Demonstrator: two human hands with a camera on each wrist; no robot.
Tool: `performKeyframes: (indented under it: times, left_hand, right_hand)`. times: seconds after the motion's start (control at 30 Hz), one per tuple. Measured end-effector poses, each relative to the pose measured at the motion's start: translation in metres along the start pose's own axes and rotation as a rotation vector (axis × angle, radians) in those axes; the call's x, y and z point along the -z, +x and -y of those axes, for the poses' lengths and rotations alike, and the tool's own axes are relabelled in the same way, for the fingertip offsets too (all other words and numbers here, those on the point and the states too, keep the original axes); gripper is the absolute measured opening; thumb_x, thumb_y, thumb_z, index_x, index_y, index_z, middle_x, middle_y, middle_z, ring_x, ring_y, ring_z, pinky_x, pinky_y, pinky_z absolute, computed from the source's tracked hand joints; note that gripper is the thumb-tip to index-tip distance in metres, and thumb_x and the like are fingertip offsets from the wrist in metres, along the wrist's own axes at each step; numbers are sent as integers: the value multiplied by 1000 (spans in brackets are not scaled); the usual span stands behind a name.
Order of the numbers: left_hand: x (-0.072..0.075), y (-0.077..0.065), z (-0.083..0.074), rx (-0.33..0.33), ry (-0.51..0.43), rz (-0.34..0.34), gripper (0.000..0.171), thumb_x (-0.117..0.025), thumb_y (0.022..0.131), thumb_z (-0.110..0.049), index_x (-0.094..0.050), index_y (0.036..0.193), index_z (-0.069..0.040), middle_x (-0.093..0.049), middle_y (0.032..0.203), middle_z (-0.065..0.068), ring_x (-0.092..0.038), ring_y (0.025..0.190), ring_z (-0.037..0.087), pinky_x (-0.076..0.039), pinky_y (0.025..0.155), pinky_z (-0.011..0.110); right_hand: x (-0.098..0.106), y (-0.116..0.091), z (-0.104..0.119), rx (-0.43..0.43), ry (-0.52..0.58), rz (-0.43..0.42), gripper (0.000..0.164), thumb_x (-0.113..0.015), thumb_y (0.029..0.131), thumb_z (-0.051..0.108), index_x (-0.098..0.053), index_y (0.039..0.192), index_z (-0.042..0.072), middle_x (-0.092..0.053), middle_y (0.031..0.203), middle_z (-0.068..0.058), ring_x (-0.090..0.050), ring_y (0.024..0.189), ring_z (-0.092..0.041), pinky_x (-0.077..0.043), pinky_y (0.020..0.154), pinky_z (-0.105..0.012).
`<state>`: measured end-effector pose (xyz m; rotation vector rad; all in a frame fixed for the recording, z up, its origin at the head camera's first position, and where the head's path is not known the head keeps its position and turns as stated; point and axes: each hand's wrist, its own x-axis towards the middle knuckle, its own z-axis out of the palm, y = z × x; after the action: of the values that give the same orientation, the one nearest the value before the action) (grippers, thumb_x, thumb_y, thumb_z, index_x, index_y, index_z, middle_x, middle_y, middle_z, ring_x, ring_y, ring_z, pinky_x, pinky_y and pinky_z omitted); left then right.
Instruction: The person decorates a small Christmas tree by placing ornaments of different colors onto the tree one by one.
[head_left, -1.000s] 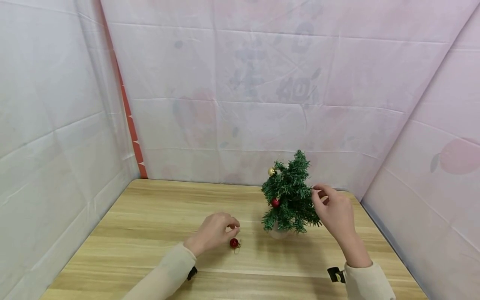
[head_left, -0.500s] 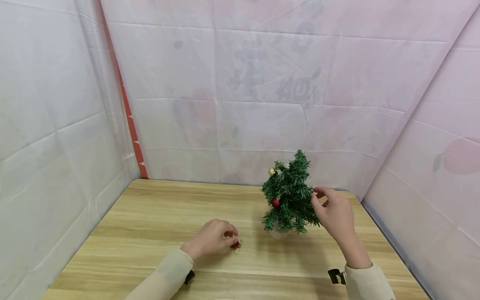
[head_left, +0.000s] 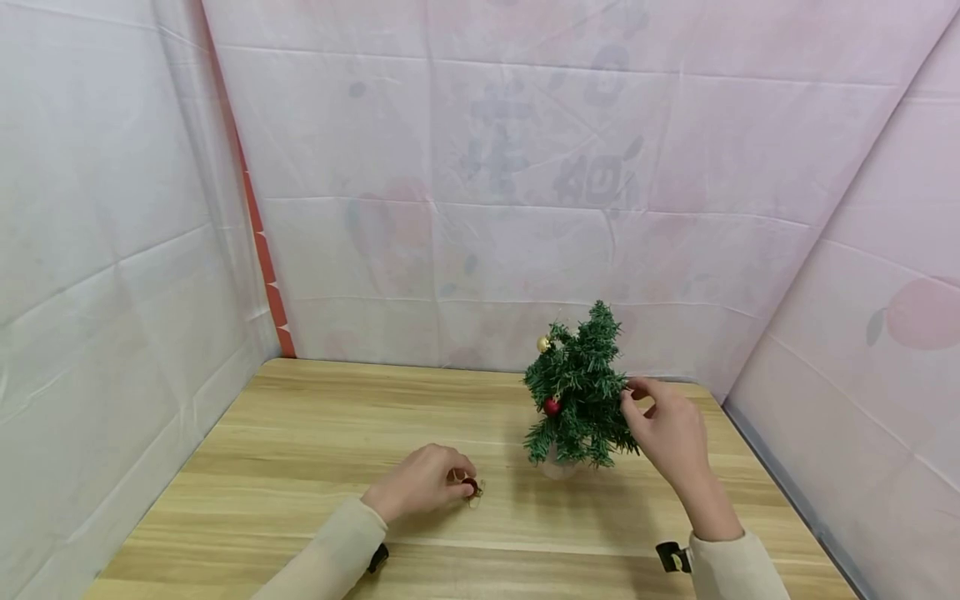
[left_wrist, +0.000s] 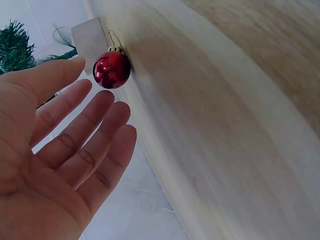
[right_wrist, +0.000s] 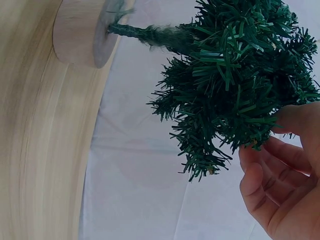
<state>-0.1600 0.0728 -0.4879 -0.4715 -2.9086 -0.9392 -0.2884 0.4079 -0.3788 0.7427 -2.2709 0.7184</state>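
Observation:
A red Christmas bauble (left_wrist: 111,70) with a gold hanging loop lies on the wooden table. Around it reaches my left hand (head_left: 422,483), thumb and fingertips close beside it with a gap still showing between them in the left wrist view. The small green Christmas tree (head_left: 581,392) stands upright, a gold bauble (head_left: 543,343) and another red bauble (head_left: 552,407) hanging on its left side. On the tree's right side, my right hand (head_left: 670,425) pinches the tip of a branch (right_wrist: 250,135) between thumb and index finger.
The tree's round pale wooden base (right_wrist: 77,35) rests on the table (head_left: 337,408). White and pink printed cloth (head_left: 480,167) walls in the back and both sides. A red strip (head_left: 262,258) runs down the back left corner.
My left hand has moved down to the loose red bauble, partly covering it in the head view. The right hand stays at the branch, shifted slightly downward.

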Motion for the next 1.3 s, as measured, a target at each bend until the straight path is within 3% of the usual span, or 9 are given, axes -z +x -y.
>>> performKeyframes:
  times: [0.23,0.53,0.8,1.3]
  left_hand:
    - [-2,0,2,12,5,10,10,-77,98,-23,-81,107,-21,-76,99,-15,-63,86,-5,-56,80,21]
    - [-4,-1,-3,11,9,1,8,-77,99,-21,-81,105,-18,-74,96,-16,-60,82,-7,-55,77,20]
    - [-7,-1,-6,15,6,-3,8,-76,99,-20,-81,106,-19,-75,95,-14,-59,81,-7,-54,75,19]
    - [-34,-5,-41,146,18,-82,10,-76,99,-20,-81,108,-18,-75,97,-13,-59,80,-7,-54,74,20]
  right_hand:
    - [0,-1,1,-14,3,12,14,-75,94,9,-80,106,4,-79,89,-13,-60,55,-13,-40,48,-25]
    - [-1,-2,-1,-17,-2,43,12,-74,94,10,-81,98,1,-78,83,-12,-68,60,-22,-50,52,-36]
    - [-1,-3,-3,0,4,46,10,-75,94,10,-80,95,2,-76,79,-9,-65,59,-19,-47,51,-31]
    - [0,8,-26,131,101,99,6,-76,92,11,-77,89,6,-72,75,-2,-58,56,-10,-42,50,-26]
